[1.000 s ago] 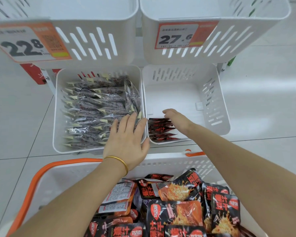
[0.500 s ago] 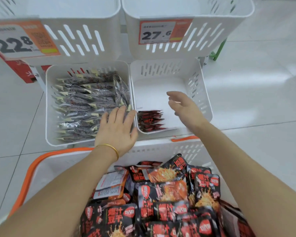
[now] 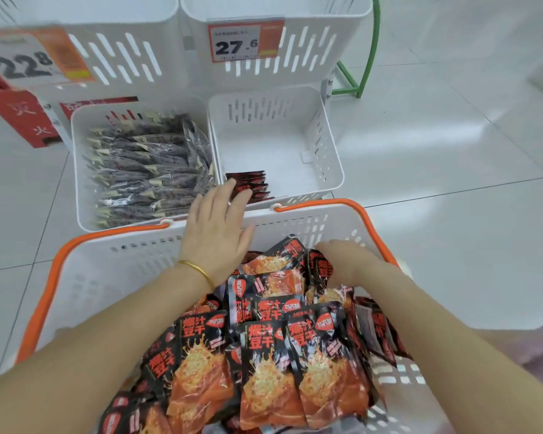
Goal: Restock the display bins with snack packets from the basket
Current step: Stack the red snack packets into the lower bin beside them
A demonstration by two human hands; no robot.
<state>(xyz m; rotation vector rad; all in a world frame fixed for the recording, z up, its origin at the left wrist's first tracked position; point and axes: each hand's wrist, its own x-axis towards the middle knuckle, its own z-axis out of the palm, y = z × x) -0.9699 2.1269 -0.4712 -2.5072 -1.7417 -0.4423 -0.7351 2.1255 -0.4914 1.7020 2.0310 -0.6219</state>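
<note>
A white basket (image 3: 123, 245) with orange handles stands in front of me, heaped with red-and-black snack packets (image 3: 264, 355). Beyond it, the lower right display bin (image 3: 328, 158) holds a few matching red packets (image 3: 254, 183) in its near left corner. My left hand (image 3: 215, 227) hovers flat over the basket's far rim with straight fingers, their tips by the bin's packets. My right hand (image 3: 342, 261) lies on the packets at the basket's far right side. It is blurred, so its grip is unclear.
The lower left bin (image 3: 79, 170) is packed with dark purple packets (image 3: 145, 173). Two upper white bins carry price tags 22.8 (image 3: 29, 61) and 27.6 (image 3: 245, 42). A green metal frame (image 3: 370, 57) and a red sign (image 3: 22, 120) stand on the tiled floor.
My right hand has drawn back from the right bin and dropped onto the packets in the basket. My left hand has shifted right, from the left bin's edge to the basket's rim.
</note>
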